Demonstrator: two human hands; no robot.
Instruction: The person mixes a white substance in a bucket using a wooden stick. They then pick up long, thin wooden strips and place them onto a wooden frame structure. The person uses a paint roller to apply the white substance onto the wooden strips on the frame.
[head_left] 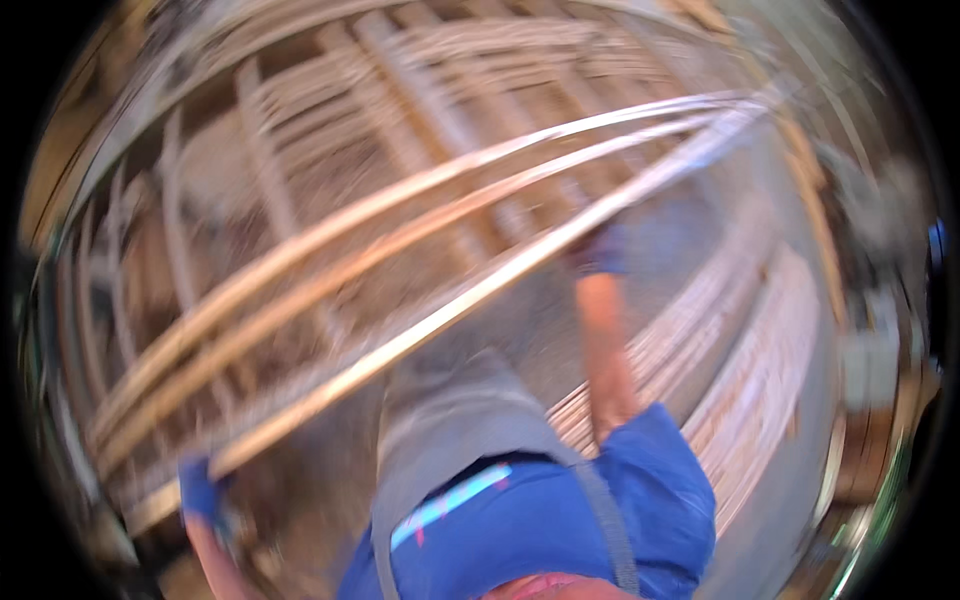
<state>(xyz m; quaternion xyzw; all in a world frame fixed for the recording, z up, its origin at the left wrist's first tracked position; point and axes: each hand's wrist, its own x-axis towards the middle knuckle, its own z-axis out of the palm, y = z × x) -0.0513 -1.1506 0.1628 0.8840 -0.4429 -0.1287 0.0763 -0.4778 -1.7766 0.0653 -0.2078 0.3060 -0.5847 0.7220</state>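
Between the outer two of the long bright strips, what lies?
In the head view, a middle strip runs between the near strip and the far strip.

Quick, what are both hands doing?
Left hand: closed, holding the long board.
Right hand: at the same board; too blurred to tell its grip.

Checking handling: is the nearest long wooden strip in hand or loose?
In hand, apparently: the left hand meets the strip near one end, the right hand farther along; blur hides their grip.
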